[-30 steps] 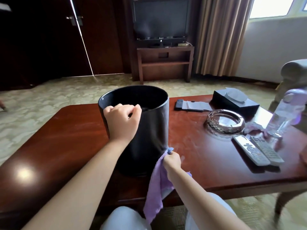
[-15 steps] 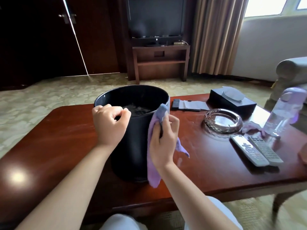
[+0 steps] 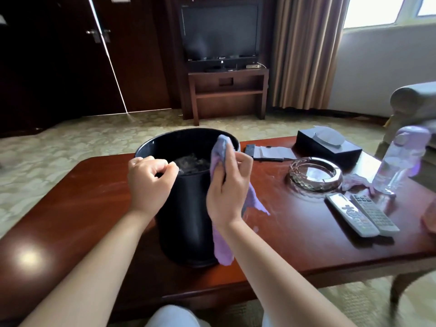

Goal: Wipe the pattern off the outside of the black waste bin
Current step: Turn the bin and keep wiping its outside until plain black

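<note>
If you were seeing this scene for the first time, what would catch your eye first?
The round black waste bin at the middle of the glossy reddish wooden table dominates. The left hand grips its near rim while the right hand holds a lilac cloth against its right side. A faceted glass ashtray glints to the right.

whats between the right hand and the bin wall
In the head view, the purple cloth lies between the right hand and the black bin.

Left hand [image 3: 151, 182] curled in a grip; right hand [image 3: 227, 185] pinching, both forearms outstretched.
</note>
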{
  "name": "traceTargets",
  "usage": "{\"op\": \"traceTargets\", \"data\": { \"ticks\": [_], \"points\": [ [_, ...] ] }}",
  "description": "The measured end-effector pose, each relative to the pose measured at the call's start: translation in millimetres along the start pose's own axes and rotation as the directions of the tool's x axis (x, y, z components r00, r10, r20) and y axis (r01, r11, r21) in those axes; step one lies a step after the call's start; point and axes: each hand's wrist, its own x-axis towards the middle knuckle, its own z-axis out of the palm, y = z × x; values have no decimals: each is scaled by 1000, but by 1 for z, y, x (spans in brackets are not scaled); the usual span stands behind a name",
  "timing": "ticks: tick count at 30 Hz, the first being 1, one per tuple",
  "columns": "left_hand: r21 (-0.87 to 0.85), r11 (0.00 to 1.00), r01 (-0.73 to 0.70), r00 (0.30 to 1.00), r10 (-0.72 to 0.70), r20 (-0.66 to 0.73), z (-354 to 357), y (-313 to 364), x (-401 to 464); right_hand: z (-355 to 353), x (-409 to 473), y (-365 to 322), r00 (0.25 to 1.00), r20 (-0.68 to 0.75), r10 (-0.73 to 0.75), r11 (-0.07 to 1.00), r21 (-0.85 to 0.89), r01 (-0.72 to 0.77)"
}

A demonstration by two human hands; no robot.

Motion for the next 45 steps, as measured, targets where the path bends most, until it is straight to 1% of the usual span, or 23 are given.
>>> {"op": "traceTargets", "data": {
  "ticks": [2,3,5,7,9,10,11,12,13,14,16,17,19,20,22,27,30,32,34,37,39,42,45],
  "points": [
    [11,1000,18,1000,-18,5,-1,1,1,-1,9,14,968,-79,238,971,45,-236],
    [16,1000,23,1000,-23,2,-1,1,1,-2,11,26,910,-54,410,912,54,-408],
    [22,999,33,999,-33,-5,-1,4,1,-6,4,60,701,33,713,701,-80,-709],
    [79,996,30,999,-28,-29,1,11,0,-12,-17,90,535,105,839,542,-255,-801],
    [212,977,0,997,15,-71,8,25,-4,-19,-46,102,384,118,916,401,-326,-856],
    [272,962,-24,996,46,-75,13,33,-7,-21,-57,105,337,103,936,352,-337,-873],
    [316,948,-48,995,74,-69,20,41,-11,-22,-62,103,331,80,940,338,-339,-878],
    [340,938,-59,994,85,-63,26,48,-14,-22,-61,96,359,62,931,359,-326,-875],
    [354,934,-50,995,78,-64,31,55,-15,-22,-54,86,427,54,903,424,-288,-859],
    [363,932,-25,995,57,-77,35,59,-15,-21,-43,74,525,54,849,522,-227,-822],
    [368,930,11,993,34,-115,38,61,-15,-23,-17,40,733,88,675,738,-73,-671],
    [367,930,7,991,42,-125,37,59,-16,-25,-4,24,813,99,573,818,-13,-575],
    [364,931,-23,988,77,-136,32,52,-17,-25,16,5,906,134,402,910,57,-412],
    [358,933,-34,986,90,-141,30,48,-17,-23,23,2,918,163,361,925,66,-375],
    [344,938,-47,985,100,-140,26,41,-16,-18,30,11,891,201,407,904,51,-424],
    [351,934,-63,981,123,-152,26,35,-15,-12,10,55,678,207,705,705,-94,-703],
    [357,932,-69,978,134,-162,27,35,-14,-15,-17,73,544,201,815,577,-187,-795],
    [366,928,-68,976,137,-167,27,35,-14,-14,-26,75,503,173,846,531,-209,-821],
    [374,925,-75,973,149,-174,28,35,-15,-11,-22,66,585,160,795,604,-123,-787],
    [379,922,-81,971,160,-180,28,34,-14,-10,-1,34,761,159,629,759,86,-645],
    [378,923,-75,972,153,-181,28,34,-14,-8,14,20,839,150,523,816,196,-543],
    [383,921,-68,971,149,-188,29,34,-15,-6,29,19,894,164,417,870,210,-445],
    [374,925,-66,970,147,-195,30,34,-14,-2,34,40,845,215,489,847,115,-519]
  ]
}}
